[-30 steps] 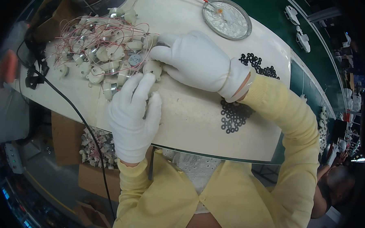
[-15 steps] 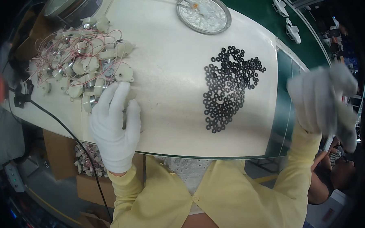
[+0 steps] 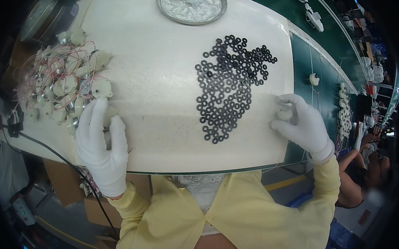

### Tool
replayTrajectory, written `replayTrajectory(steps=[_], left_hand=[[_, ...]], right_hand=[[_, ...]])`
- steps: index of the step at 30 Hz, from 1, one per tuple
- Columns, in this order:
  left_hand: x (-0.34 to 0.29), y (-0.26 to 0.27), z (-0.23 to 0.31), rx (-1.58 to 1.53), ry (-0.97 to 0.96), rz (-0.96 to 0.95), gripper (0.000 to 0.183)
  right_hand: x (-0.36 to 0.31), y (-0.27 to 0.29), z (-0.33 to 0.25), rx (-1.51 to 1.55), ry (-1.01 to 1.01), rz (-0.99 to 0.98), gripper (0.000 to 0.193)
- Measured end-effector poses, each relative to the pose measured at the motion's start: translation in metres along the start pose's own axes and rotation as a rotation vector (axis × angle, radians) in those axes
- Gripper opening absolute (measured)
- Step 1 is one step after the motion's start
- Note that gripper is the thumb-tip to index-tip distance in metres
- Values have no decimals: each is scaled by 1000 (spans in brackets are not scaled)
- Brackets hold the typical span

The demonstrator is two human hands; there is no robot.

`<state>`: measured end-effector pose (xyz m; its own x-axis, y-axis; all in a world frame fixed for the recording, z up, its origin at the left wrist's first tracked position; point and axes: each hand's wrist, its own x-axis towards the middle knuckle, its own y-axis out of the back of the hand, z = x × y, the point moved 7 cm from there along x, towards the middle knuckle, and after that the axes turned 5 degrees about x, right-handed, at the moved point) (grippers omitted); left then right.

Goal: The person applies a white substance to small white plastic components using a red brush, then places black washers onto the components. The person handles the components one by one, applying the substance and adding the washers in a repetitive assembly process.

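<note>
My left hand, in a white glove, lies at the near edge of a pile of small motors with cream plastic housings and thin red wires. Its fingers and thumb curve round one cream motor, largely hidden by the glove; a bit of wire pokes out beside the thumb. My right hand, gloved too, hovers over the table's right part, thumb and forefinger spread apart. A pale rounded shape shows between them; I cannot tell if it is curled fingertips. Left of this hand lie many black rings, loosely spread.
A round metal dish of whitish grease-like stuff stands at the far edge. A large tin sits far left. On the green strip at right lies a single motor; beyond it runs a row of motors. A black cable crosses the left edge.
My right hand has come back leftward from beyond the right edge to over the table, its fingers spreading. The single motor on the green strip now shows. The view has shifted; my left hand stays by the pile.
</note>
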<state>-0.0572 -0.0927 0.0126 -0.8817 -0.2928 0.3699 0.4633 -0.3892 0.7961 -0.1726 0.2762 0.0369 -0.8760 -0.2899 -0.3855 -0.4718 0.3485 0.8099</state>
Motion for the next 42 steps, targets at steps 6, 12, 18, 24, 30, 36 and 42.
replayTrajectory(steps=[6,12,18,24,30,36,42], left_hand=[[3,3,10,59,-99,85,43],[2,4,5,33,-76,58,43],[-2,1,2,56,6,-4,42],[1,4,6,68,-78,72,44],[1,4,5,48,-70,76,46],[2,5,6,74,-84,91,47],[2,4,5,20,-53,76,46]], right_hand=[[0,-3,-20,92,170,-214,62],[-2,-6,-29,-63,295,-137,86],[-7,3,-30,29,339,-116,80],[4,1,-40,-71,590,-19,50],[12,-17,-23,675,510,-108,28],[20,-30,-22,825,388,-200,27],[24,-22,-44,489,564,-145,25]])
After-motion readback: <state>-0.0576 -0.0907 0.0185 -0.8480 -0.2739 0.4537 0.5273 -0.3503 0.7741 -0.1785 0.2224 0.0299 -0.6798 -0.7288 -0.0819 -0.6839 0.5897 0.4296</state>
